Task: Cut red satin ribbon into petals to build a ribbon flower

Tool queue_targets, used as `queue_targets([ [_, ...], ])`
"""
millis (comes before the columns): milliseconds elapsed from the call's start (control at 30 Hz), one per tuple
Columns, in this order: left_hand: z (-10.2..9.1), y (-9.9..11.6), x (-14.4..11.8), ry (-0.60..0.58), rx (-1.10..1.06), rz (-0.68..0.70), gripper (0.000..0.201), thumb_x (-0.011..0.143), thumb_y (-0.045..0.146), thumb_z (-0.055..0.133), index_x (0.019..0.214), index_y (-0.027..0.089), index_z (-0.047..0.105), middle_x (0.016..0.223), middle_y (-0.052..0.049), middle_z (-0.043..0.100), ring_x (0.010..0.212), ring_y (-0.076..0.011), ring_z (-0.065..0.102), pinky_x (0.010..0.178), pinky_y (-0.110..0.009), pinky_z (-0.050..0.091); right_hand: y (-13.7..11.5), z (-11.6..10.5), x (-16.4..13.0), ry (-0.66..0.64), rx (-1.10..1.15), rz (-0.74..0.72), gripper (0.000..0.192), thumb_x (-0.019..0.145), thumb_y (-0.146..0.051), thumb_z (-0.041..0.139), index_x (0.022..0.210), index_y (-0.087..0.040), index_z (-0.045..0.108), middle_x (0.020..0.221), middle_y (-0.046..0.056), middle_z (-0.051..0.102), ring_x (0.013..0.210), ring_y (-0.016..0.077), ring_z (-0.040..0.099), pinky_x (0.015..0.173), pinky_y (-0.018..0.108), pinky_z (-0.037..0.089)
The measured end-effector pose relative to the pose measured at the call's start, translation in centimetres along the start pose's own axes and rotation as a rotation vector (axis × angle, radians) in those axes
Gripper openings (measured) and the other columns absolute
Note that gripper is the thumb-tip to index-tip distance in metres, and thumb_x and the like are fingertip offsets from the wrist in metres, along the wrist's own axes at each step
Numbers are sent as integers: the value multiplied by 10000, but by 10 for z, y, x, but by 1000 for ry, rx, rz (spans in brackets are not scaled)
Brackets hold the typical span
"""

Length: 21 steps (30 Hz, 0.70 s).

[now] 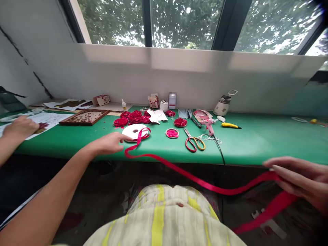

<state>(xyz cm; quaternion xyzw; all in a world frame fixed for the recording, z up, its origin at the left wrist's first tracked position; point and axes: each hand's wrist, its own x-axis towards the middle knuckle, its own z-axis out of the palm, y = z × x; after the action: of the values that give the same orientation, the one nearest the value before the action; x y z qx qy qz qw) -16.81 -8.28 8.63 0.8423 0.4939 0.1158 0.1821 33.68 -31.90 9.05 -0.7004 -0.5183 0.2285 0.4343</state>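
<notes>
One head-worn view, looking forward and down over the person's lap onto the green table point(256, 140), close in. The table edge crosses mid-frame; beyond it rise the wall point(164, 78) and windows point(179, 20). Both arms enter from below.

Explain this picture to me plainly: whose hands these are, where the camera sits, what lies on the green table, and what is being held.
There is no machine here. One camera sits on a person's head and looks forward and down, so the two arms reaching in from below are that person's own. The left hand reaches to a white spool of red ribbon on the green table. The right hand holds the ribbon's far stretch, which hangs slack across the lap. The hand at the far left edge belongs to another person. On the table lie red ribbon flowers, scissors, a pink glue gun, a yellow knife and a wooden tray.
</notes>
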Motion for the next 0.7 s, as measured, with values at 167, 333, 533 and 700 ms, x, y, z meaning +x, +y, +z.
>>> queue_targets([
  [167,52,73,-31,207,-493,117,421,748,280,559,1166,320,568,1249,-25,539,1133,-277,483,791,-301,466,-78,79,33,-649,-55,-279,339,837,-420,492,963,-168,681,531,-7,542,502,71,481,477,241,344],
  [333,99,165,-11,-233,-1185,200,423,815,435,504,1181,223,519,793,-77,653,557,-138,574,414,-208,389,-127,163,65,-912,83,-465,239,808,-354,549,869,-156,667,582,-38,553,509,62,483,478,183,347],
  [533,96,96,-16,-72,-965,-65,301,783,416,566,772,127,647,353,56,404,307,-39,300,345,-175,192,-84,137,89,-1005,338,-118,277,741,-346,654,925,-141,623,505,-80,411,402,36,311,371,170,222],
  [700,128,-30,-52,186,-773,-356,347,720,448,598,815,122,668,699,-70,669,563,-154,567,422,-208,350,-20,54,91,-633,217,77,376,665,-387,717,893,-103,626,503,-61,400,408,35,286,371,185,191],
])
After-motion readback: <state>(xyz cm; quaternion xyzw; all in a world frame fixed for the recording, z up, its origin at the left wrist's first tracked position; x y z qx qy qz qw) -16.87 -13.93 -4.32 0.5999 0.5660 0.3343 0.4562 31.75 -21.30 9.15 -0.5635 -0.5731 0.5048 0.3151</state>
